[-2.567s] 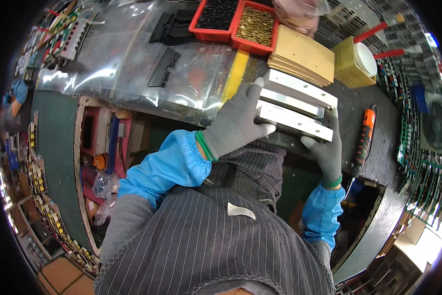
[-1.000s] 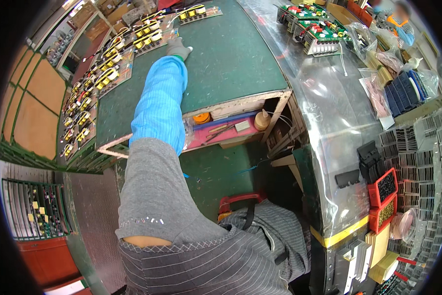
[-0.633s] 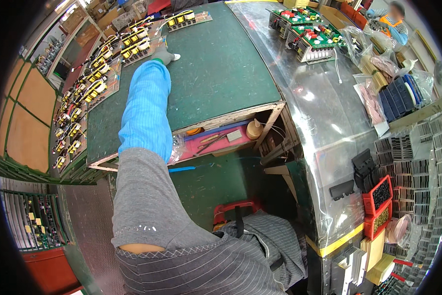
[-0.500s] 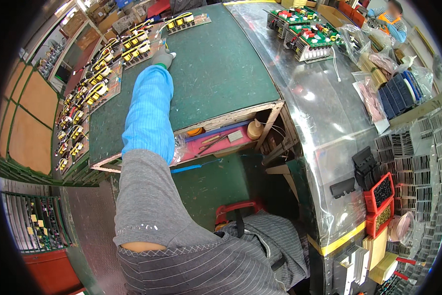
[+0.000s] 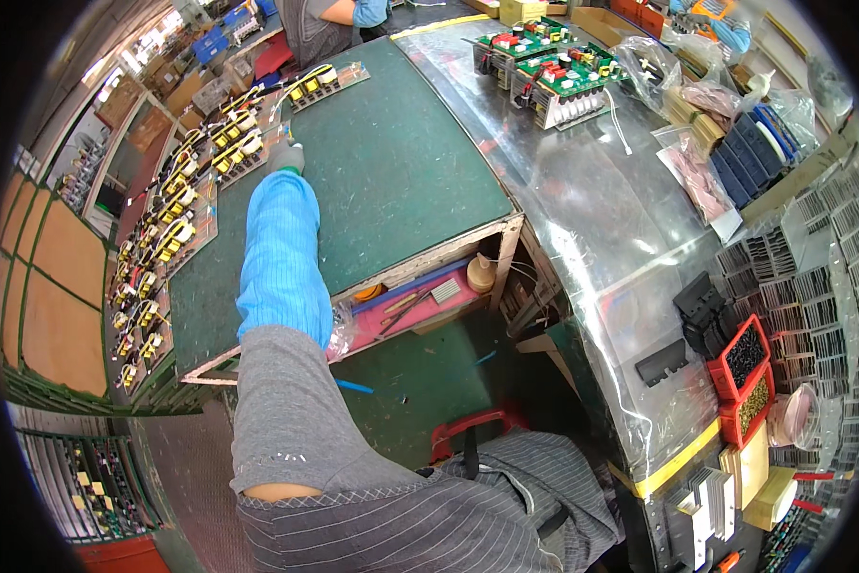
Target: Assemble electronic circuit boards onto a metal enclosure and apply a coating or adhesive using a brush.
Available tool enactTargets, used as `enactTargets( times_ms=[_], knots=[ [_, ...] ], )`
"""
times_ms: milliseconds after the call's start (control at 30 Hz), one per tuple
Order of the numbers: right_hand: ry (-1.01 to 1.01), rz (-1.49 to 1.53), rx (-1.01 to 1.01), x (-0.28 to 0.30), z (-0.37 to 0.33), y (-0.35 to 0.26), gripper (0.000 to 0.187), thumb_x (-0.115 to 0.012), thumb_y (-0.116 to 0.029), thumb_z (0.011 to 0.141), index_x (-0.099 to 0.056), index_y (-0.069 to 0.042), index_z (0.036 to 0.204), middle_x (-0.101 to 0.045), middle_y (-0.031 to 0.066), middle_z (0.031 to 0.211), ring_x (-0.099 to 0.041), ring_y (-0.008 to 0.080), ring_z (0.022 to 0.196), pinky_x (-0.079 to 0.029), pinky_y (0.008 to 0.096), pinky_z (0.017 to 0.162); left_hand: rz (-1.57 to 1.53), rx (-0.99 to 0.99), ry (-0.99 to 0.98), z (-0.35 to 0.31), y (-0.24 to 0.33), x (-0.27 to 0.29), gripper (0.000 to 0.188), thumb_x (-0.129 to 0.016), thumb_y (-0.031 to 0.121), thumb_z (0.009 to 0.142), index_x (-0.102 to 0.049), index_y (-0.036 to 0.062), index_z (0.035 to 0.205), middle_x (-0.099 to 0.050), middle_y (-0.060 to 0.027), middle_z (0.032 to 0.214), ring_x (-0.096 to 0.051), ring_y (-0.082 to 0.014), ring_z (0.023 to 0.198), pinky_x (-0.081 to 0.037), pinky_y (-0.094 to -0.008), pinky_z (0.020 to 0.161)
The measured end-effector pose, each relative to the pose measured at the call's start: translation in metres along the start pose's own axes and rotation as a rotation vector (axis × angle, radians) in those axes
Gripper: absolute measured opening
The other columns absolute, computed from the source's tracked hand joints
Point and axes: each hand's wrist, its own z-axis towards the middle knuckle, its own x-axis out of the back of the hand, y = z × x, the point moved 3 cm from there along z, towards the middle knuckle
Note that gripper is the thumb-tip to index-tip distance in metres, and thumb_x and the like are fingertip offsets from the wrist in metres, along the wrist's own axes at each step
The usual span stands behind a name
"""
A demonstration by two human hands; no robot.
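Observation:
My left arm, in a grey shirt sleeve and a blue sleeve cover, reaches far across the green-topped bench (image 5: pixel 391 181). A grey glove with a green cuff covers my left hand (image 5: pixel 285 156). Its fingers are closed at the right end of a brown circuit board (image 5: pixel 248 164) that carries yellow-and-black transformers and yellow wires; the fingertips are small and partly hidden. Just beyond lies another such board (image 5: pixel 326 88). More transformer boards (image 5: pixel 176 234) run in a row down the bench's left side. My right hand does not show.
An open shelf under the bench holds a pink tray (image 5: pixel 401 315). On the metal-topped table to the right stand green circuit boards with heatsinks (image 5: pixel 563 81), black plastic parts (image 5: pixel 664 363) and red bins of screws (image 5: pixel 743 358). Another person (image 5: pixel 329 19) is at the far end.
The whole view has shifted, with the benches now lower and leftward. My left hand remains at the same board's end. More of the person at the far end shows.

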Motion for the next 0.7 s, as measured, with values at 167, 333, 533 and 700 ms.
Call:
enactTargets(
  times_ms=[167, 333, 533, 700],
  knots=[
    [0.078, 0.002, -0.043, 0.009, -0.014, -0.007, 0.035, -0.056, -0.004, 0.089, -0.061, 0.004, 0.122, -0.063, 0.0212, 0.119, -0.06, 0.0339, 0.1, -0.051, 0.0417, 0.088, -0.05, -0.138, 0.136, -0.021, 0.058, -0.013, 0.028, -0.059, 0.031, 0.088, -0.07, 0.0224, 0.112, -0.068, -0.0126, 0.112, -0.064, -0.0318, 0.107, -0.05, -0.0427, 0.091],
    [0.086, -0.012, -0.02, 0.0, -0.002, -0.005, 0.035, -0.057, -0.003, 0.087, -0.062, 0.004, 0.121, -0.063, 0.0204, 0.117, -0.061, 0.0334, 0.098, -0.052, 0.0415, 0.085, -0.113, -0.325, 0.114, -0.052, 0.078, -0.002, 0.022, -0.062, 0.03, 0.087, -0.074, 0.0205, 0.102, -0.07, -0.0112, 0.106, -0.065, -0.0303, 0.102, -0.051, -0.0401, 0.088],
    [0.062, -0.047, -0.001, -0.004, 0.002, -0.005, 0.036, -0.059, -0.002, 0.085, -0.062, 0.003, 0.12, -0.064, 0.0194, 0.115, -0.061, 0.0328, 0.095, -0.053, 0.0413, 0.082, 0.0, -0.753, 0.178, -0.127, 0.077, 0.007, 0.018, -0.063, 0.024, 0.089, -0.076, 0.0143, 0.095, -0.071, -0.0103, 0.098, -0.065, -0.0274, 0.101, -0.05, -0.0383, 0.089],
    [0.105, 0.014, -0.099, 0.002, -0.006, -0.002, 0.036, -0.061, -0.001, 0.083, -0.063, 0.003, 0.119, -0.065, 0.0183, 0.113, -0.061, 0.0317, 0.093, -0.054, 0.0405, 0.08, -0.357, -0.808, -0.285, -0.218, 0.13, 0.028, 0.027, -0.062, 0.013, 0.087, -0.069, 0.0123, 0.113, -0.071, -0.0091, 0.093, -0.066, -0.0218, 0.095, -0.051, -0.0346, 0.088]
  ],
)
